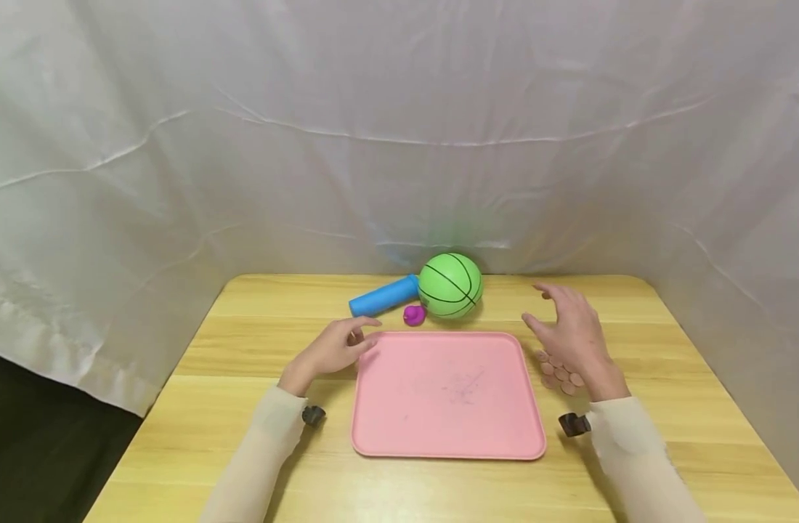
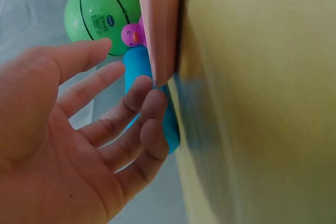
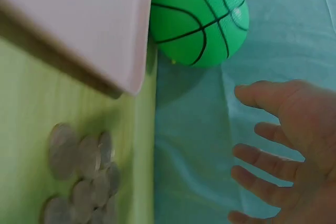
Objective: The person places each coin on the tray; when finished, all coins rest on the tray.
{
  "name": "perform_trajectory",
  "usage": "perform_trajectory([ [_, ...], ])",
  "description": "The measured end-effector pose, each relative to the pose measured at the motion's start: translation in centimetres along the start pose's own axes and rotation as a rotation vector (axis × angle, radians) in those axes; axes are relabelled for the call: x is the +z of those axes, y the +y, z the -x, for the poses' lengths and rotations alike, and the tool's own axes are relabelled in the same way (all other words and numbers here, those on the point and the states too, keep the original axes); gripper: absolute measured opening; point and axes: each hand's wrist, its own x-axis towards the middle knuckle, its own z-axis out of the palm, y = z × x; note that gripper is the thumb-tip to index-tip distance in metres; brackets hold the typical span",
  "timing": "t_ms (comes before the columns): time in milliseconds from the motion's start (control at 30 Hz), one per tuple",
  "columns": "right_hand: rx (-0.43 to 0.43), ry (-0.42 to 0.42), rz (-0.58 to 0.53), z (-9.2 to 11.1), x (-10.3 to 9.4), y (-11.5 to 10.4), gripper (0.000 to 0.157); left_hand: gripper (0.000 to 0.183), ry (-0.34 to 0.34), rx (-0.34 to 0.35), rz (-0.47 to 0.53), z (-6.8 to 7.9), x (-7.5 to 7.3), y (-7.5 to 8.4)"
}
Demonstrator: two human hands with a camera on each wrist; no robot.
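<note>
A pink rectangular tray (image 1: 448, 392) lies on the table, bare but for some faint marks. My left hand (image 1: 334, 346) hovers at the tray's far left corner, fingers loosely bent with nothing in them. Over the table to the tray's right is my right hand (image 1: 572, 334), its thumb and fingers spread apart and holding nothing. Beneath it lie several round coins (image 3: 84, 174). Behind the tray sit a green ball (image 1: 450, 285) with black basketball lines, a small purple rubber duck (image 1: 414, 314) and a blue cylinder (image 1: 384, 296).
The wooden table (image 1: 242, 450) has rounded far corners. A pale cloth curtain (image 1: 399, 145) hangs close behind its back edge and along both sides, with the ball near it. Each wrist bears a small black camera (image 1: 313, 415).
</note>
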Motion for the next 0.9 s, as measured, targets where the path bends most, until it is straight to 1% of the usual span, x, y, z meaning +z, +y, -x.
perform_trajectory([
  [133, 0.047, -0.072, -0.024, 0.7, -0.1, 1.0, 0.059, 0.040, -0.026, 0.000, 0.025, 0.5, -0.2, -0.6],
  [300, 0.083, -0.228, -0.027, 1.2, -0.3, 2.7, 0.049, 0.038, -0.054, -0.031, 0.047, 0.9, -0.4, -0.9],
  [400, 0.090, -0.303, -0.016, 1.5, -0.3, 3.9, 0.046, 0.037, -0.063, -0.019, 0.056, 1.1, -0.4, -1.1],
  [533, 0.092, -0.326, 0.003, 1.7, 0.0, 4.9, 0.043, 0.036, -0.082, -0.018, 0.089, 1.2, -0.5, -1.3],
  [667, 0.093, -0.334, 0.015, 2.0, 0.3, 5.2, 0.040, 0.035, -0.105, -0.060, 0.128, 1.2, -0.6, -1.5],
  [900, 0.089, -0.336, 0.038, 2.3, 0.7, 5.7, 0.033, 0.035, -0.122, -0.101, 0.160, 1.3, -0.5, -1.6],
])
